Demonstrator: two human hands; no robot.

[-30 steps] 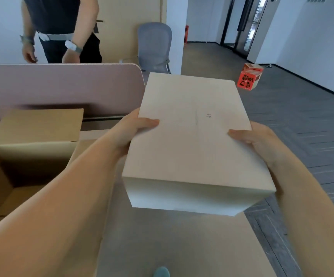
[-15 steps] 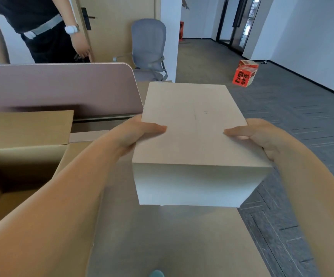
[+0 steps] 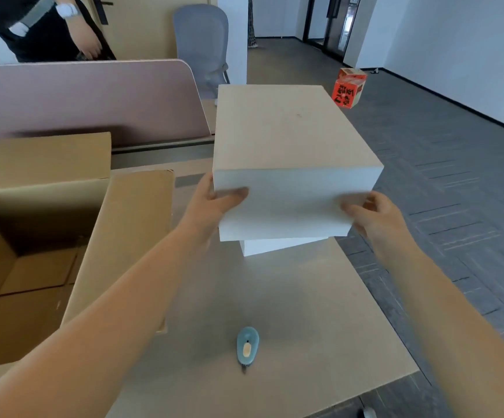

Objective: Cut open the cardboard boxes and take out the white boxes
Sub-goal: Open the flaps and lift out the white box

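On the bench point(image 3: 290, 312), toward its far right side, a white box point(image 3: 293, 152) now sits lower than it did a moment ago — half a second back it was held up in the air by its two sides, and now it appears to rest on a second white box point(image 3: 278, 245), whose front edge peeks out, slightly skewed, beneath it. Both hands have shifted from the box's sides to its near corners. The left hand point(image 3: 214, 203) wraps the near left corner, thumb laid across the front face. The right hand point(image 3: 374, 215) is at the near right corner with fingers loosely curled against the front; whether its grip is firm or already letting go cannot be told.

As a judgement, this box has just been stacked, so at least two white boxes are out.

To the left stands a large cardboard box point(image 3: 48, 236), flaps open. The part of its inside that shows holds only bare brown floor flaps; the rest is out of view — more may be there. A small blue cutter point(image 3: 247, 346) lies on the bench near the front, untouched. Behind a pink partition point(image 3: 88, 98) another person point(image 3: 48, 28) stands. A small red box point(image 3: 348, 89) sits on the floor beyond.
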